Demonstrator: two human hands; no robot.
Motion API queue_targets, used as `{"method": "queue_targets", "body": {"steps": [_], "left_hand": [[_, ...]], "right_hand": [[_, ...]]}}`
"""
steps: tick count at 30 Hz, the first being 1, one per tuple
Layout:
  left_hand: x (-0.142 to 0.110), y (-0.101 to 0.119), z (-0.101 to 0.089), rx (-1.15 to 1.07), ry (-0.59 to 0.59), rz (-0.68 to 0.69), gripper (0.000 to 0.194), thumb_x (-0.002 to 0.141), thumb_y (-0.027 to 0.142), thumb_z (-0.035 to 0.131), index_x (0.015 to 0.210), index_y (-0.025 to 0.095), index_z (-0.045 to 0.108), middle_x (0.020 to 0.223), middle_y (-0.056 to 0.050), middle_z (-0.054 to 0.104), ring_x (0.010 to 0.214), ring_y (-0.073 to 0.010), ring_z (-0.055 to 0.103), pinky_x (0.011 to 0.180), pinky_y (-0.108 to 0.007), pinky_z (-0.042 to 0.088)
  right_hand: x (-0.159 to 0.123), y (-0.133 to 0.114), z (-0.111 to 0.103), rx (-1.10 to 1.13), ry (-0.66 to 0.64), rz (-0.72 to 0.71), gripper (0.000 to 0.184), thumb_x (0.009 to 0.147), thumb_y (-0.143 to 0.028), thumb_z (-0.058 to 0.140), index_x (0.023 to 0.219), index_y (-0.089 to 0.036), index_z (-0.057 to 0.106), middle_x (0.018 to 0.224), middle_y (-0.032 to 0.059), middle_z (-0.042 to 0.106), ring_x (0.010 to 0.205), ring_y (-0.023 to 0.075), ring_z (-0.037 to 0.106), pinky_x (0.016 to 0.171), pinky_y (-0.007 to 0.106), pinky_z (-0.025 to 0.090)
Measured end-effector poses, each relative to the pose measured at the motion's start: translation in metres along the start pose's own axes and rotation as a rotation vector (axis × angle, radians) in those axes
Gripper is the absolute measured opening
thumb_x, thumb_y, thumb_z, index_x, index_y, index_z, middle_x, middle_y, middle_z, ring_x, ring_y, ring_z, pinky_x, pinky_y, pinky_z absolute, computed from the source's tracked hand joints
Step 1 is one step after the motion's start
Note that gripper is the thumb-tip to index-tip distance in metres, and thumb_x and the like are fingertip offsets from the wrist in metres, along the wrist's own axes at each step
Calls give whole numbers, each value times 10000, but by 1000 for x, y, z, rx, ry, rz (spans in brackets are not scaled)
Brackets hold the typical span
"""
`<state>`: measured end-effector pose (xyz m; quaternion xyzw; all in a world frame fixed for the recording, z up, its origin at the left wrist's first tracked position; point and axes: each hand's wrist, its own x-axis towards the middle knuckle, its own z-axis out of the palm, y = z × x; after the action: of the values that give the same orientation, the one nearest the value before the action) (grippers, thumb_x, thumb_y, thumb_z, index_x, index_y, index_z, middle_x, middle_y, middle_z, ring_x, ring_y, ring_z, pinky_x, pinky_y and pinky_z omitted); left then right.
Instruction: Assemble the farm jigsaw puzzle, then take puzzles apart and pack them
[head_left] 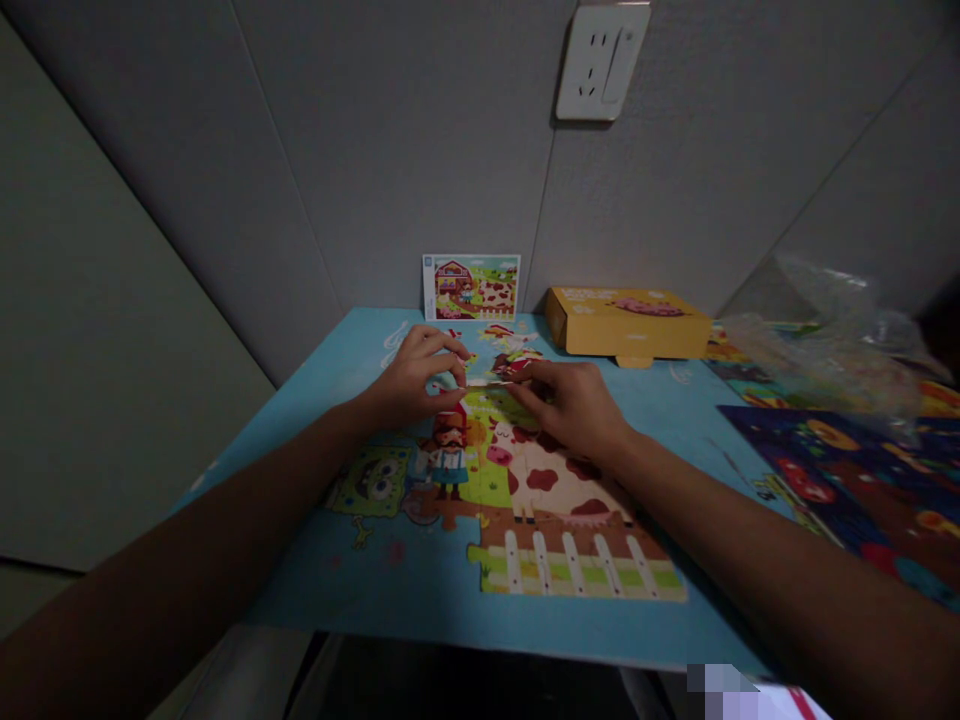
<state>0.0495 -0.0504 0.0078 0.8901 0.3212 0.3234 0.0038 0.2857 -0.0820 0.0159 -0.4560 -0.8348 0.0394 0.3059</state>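
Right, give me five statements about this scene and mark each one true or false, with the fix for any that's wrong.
1. The card stands upright by the wall. True.
2. The box is left of the card. False: the box is right of it.
3. The left hand and right hand both touch the thin piece. True.
4. The fence runs along the far edge of the puzzle. False: it runs along the near edge.
5. The socket is on the table. False: it is on the wall.
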Motion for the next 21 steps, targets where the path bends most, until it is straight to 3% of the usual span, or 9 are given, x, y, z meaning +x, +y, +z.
{"method": "queue_targets", "body": {"steps": [6, 10, 21], "left_hand": [[-1, 4, -1, -85, 8, -34, 128, 807, 313, 633, 756, 198, 612, 1078, -53, 660, 1080, -218, 524, 1016, -420, 327], [0, 6, -3, -130, -29, -50, 139, 805, 309, 613, 728, 196, 592, 1066, -59, 658, 1063, -219, 534, 999, -416, 341], [0, 3, -5, -183, -33, -22, 185, 812, 317, 620, 691, 180, 588, 1036, -59, 663, 1039, -212, 555, 986, -416, 347]], "right_hand": [[-2, -2, -1, 16, 18, 21, 262, 876, -351, 524, 835, -177, 716, 596, 15, 627, 505, 118, 496, 543, 261, 315], [-1, -3, -2, 35, -65, 5, 276, 886, -358, 512, 818, -177, 710, 556, 3, 603, 486, 110, 466, 536, 253, 292], [-2, 1, 2, 81, -99, 2, 291, 903, -370, 505, 805, -174, 696, 591, 14, 619, 510, 106, 473, 544, 251, 278]]}}
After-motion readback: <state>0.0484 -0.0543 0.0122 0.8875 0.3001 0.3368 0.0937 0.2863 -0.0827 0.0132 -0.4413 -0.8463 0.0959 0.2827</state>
